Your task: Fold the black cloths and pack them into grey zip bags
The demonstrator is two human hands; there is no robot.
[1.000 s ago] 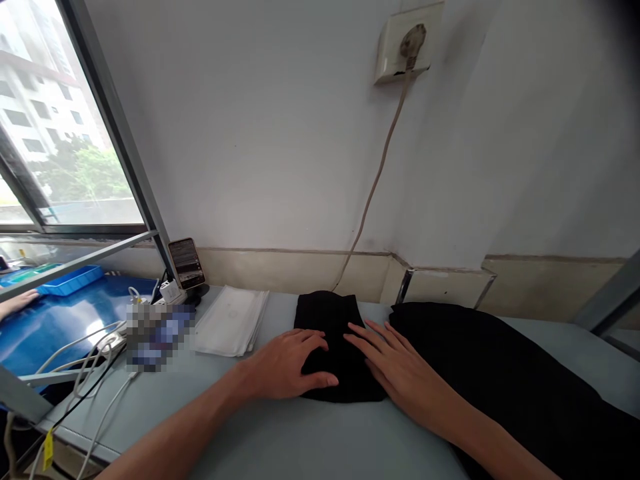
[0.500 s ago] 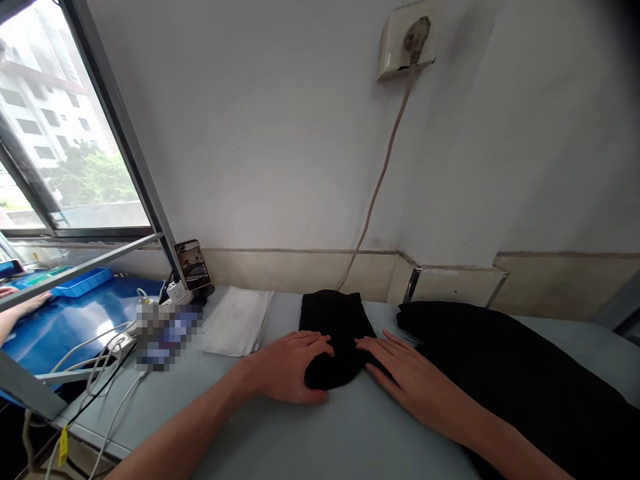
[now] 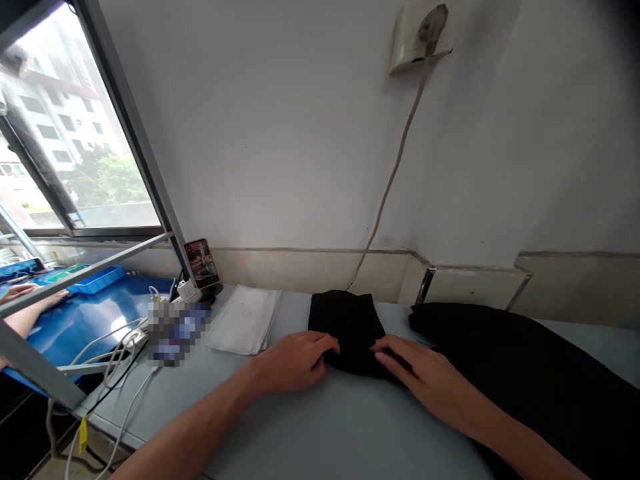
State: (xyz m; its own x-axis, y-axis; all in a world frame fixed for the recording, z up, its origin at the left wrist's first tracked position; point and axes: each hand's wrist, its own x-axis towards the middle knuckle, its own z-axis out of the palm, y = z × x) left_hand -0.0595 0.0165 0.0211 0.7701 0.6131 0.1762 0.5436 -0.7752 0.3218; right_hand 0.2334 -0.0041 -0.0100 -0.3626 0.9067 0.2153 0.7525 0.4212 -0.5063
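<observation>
A small black cloth (image 3: 347, 323), perhaps a folded garment, lies on the grey table against the wall. My left hand (image 3: 293, 361) is at its left front edge, with the fingers curled and the thumb drawn up to them on the fabric. At the right edge, my right hand (image 3: 425, 373) pinches the cloth between thumb and fingers. Just beyond that hand and under its forearm spreads a larger black fabric (image 3: 520, 367). To the left of the small cloth sits a stack of clear plastic bags (image 3: 246, 320).
A phone on a stand (image 3: 202, 263) leans near the rack post. White cables (image 3: 117, 363) trail over the table's left edge beside a blurred item (image 3: 180, 333). Another person's hands (image 3: 45, 299) rest over a blue table (image 3: 107, 310). A wall socket (image 3: 407, 40) feeds a cord down behind the table.
Both my hands have closed more on the cloth's edges, and its front edge now lies farther back and flatter. The whole view has shifted slightly, moving things rightward.
</observation>
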